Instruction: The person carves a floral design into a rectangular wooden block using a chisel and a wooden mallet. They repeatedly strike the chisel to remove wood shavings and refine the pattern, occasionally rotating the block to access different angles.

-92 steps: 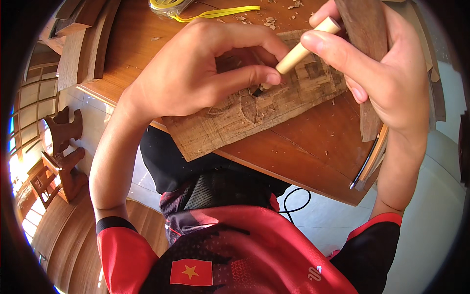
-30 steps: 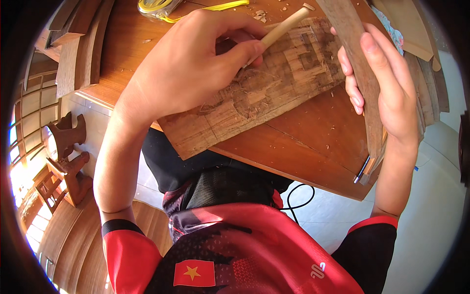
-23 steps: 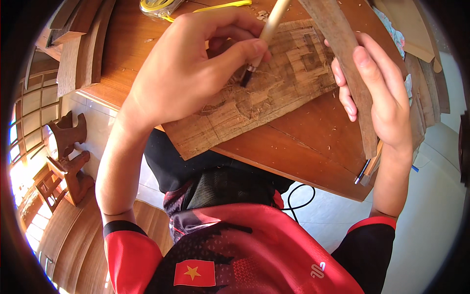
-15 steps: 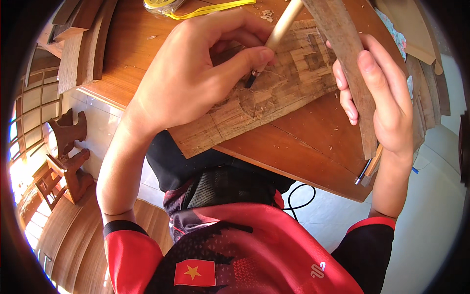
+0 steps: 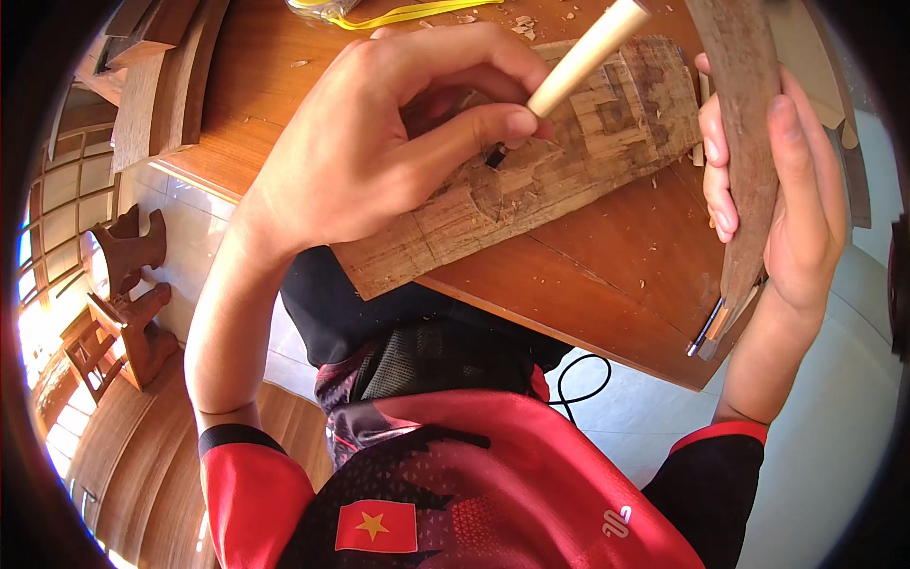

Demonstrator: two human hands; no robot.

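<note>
My left hand (image 5: 379, 142) pinches the pale round handle of a wood chisel (image 5: 588, 59). The chisel leans up to the right, and its short dark metal end meets the face of a carved wooden board (image 5: 607, 123). Shallow cut recesses and loose chips cover the board, which lies slantwise over the table's near edge. On the right, my right hand (image 5: 796, 180) grips a long, flat, dark strip of wood (image 5: 744, 104). That strip stands raised beside the board, apart from the chisel handle; its upper end runs out of the picture.
Under the board is a brown wooden table (image 5: 569, 303) with scattered shavings. Pens or pencils (image 5: 706, 327) lie at its right corner. A yellow strap (image 5: 427, 11) and stacked wood offcuts (image 5: 156, 104) are at the far left. Wooden furniture (image 5: 128, 322) stands on the floor left.
My right hand has swung the wood strip rightward, away from the chisel handle. The chisel's top has tipped to the right and lower, while its end stays at nearly the same spot.
</note>
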